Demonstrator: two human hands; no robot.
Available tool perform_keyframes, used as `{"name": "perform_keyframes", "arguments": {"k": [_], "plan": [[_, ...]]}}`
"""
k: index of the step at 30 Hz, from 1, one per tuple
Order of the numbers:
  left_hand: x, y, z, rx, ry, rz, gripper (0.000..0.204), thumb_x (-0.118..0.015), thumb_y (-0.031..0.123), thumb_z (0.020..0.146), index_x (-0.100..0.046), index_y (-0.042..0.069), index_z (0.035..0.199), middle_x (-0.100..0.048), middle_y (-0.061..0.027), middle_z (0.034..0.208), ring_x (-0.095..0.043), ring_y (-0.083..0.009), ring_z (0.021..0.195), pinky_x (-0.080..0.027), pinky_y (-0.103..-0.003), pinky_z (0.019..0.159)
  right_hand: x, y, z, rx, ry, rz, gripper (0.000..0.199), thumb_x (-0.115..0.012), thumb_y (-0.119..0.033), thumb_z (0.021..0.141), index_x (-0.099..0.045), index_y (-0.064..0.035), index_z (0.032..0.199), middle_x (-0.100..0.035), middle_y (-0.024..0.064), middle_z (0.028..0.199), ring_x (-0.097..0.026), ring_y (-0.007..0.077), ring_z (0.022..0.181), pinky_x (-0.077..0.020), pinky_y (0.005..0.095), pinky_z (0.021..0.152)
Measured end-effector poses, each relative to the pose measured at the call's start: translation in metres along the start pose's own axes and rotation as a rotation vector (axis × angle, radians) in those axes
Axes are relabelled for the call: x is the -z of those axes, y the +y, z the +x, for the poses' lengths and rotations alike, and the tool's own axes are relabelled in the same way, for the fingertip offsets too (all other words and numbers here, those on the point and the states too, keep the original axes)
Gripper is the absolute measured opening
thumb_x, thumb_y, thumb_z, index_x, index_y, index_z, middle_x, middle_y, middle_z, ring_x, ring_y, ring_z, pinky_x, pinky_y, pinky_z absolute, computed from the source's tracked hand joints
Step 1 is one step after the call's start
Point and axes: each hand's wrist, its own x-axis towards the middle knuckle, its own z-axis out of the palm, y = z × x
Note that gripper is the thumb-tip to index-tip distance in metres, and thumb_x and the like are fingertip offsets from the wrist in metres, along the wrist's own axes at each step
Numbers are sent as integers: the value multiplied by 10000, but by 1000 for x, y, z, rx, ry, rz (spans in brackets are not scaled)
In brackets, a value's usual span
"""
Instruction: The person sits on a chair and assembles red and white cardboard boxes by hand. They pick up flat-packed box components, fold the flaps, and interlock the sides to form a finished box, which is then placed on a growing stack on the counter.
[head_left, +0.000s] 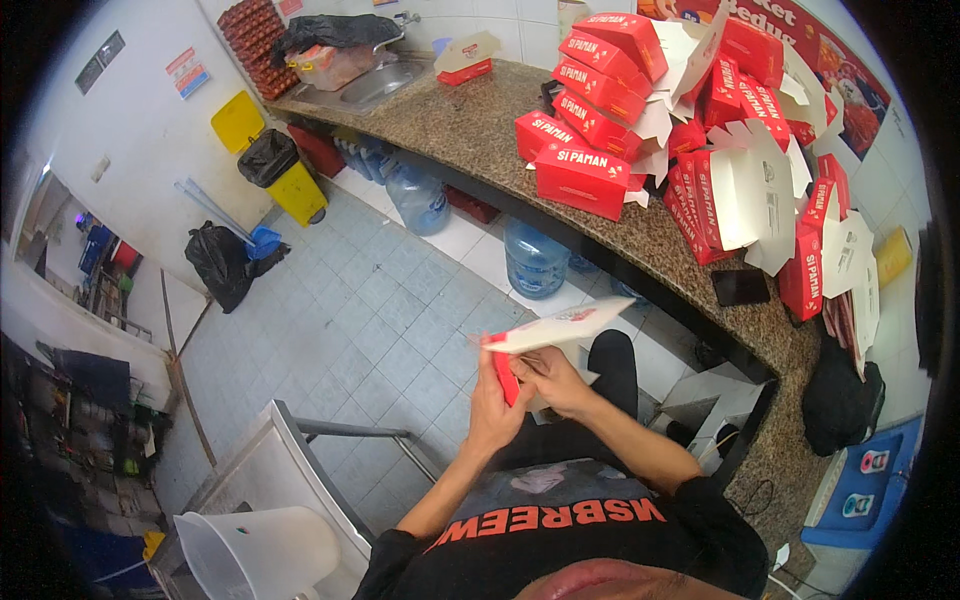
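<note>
Holding a flat carton over my lap, below the tabletop, my left hand fingers pinch its red flap, my right hand fingers pinch its white panel.

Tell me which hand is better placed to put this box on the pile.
Probably the right hand: it holds the half-folded box on the side of the counter pile; the left hand is farther away.
</note>
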Motion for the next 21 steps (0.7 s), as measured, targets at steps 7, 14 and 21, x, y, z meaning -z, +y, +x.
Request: {"name": "perform_keyframes", "arguments": {"k": [7, 14, 21], "plan": [[24, -60, -22, 1279, -492, -1473, 720, -302, 583, 1028, -335, 49, 1510, -645, -283, 1168, -731, -390, 793, -643, -416, 573, 57, -148, -27, 120, -942, -974, 501, -709, -294, 917, -582, -61, 1341, -633, 163, 1284, -593, 287, 1201, -412, 412, 1063], [8, -101, -66, 1391, -1016, -1183, 822, -305, 697, 993, -505, 8, 1395, -678, -253, 1143, -727, -365, 917, -624, -400, 756, 85, -128, -44, 57, -750, -978, 173, -713, -170, 875, -724, -104, 1034, -734, 119, 919, -704, 320, 858, -531, 406, 746], [36, -1, 5, 388, -737, -1029, 490, -748, 255, 922, -582, 4, 1308, -668, -126, 1166, -609, -184, 1134, -485, -345, 985, 59, -109, -54, 250, -710, -931, 214, -648, -265, 938, -698, -89, 1049, -706, 120, 862, -666, 335, 885, -439, 510, 928]]}}
